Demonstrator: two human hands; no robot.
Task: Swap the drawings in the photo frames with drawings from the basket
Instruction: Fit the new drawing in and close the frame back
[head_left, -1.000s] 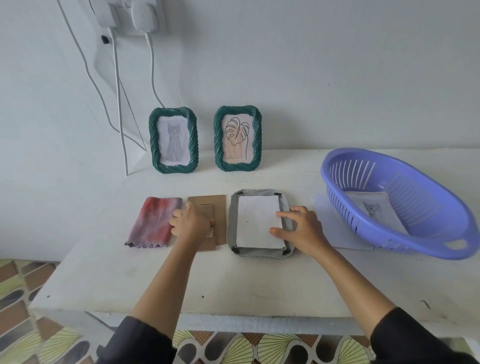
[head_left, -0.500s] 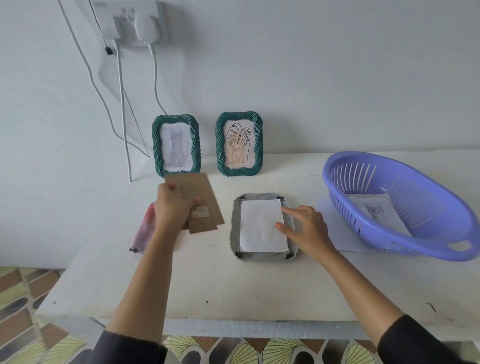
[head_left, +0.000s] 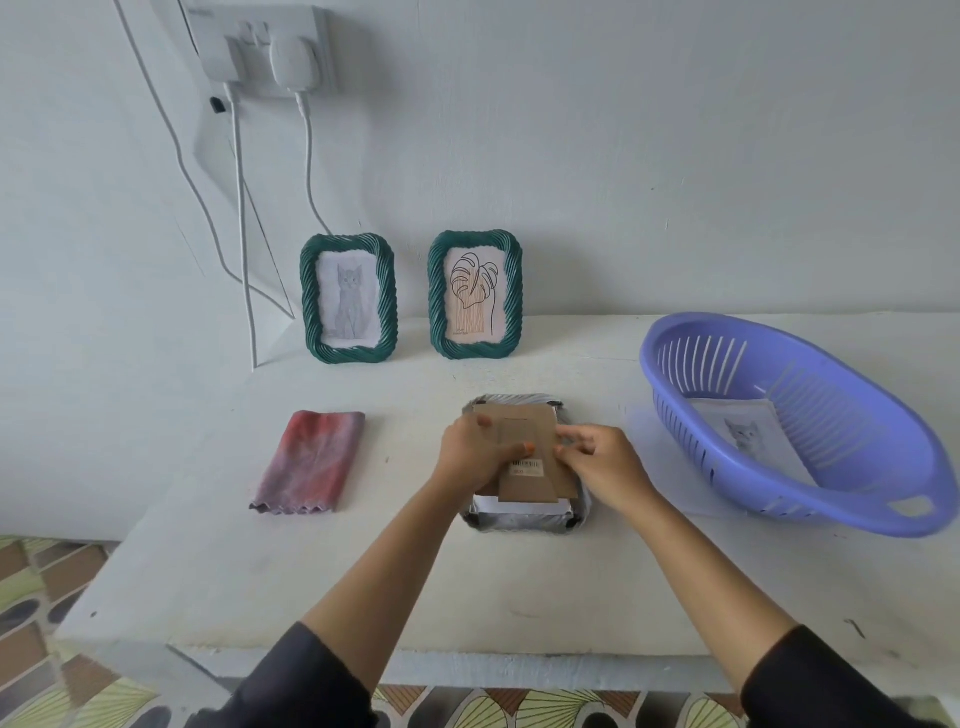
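Observation:
A photo frame (head_left: 524, 519) lies face down at the table's middle, white paper showing at its near edge. My left hand (head_left: 470, 457) holds the brown cardboard backing (head_left: 524, 452) flat over it. My right hand (head_left: 602, 465) pinches the backing's right edge. Two green frames stand against the wall: one with a cat drawing (head_left: 349, 299), one with a leaf drawing (head_left: 475, 295). The purple basket (head_left: 810, 499) at the right holds a cat drawing (head_left: 748, 434).
A folded red-grey cloth (head_left: 311, 462) lies left of the flat frame. White cables (head_left: 241, 249) hang from a wall socket down to the table's back left. A white sheet lies partly under the basket. The table's front edge is near my arms.
My left hand lifted the cardboard backing from beside the cloth and carried it right onto the flat frame. My right hand shifted from the paper to the backing's edge.

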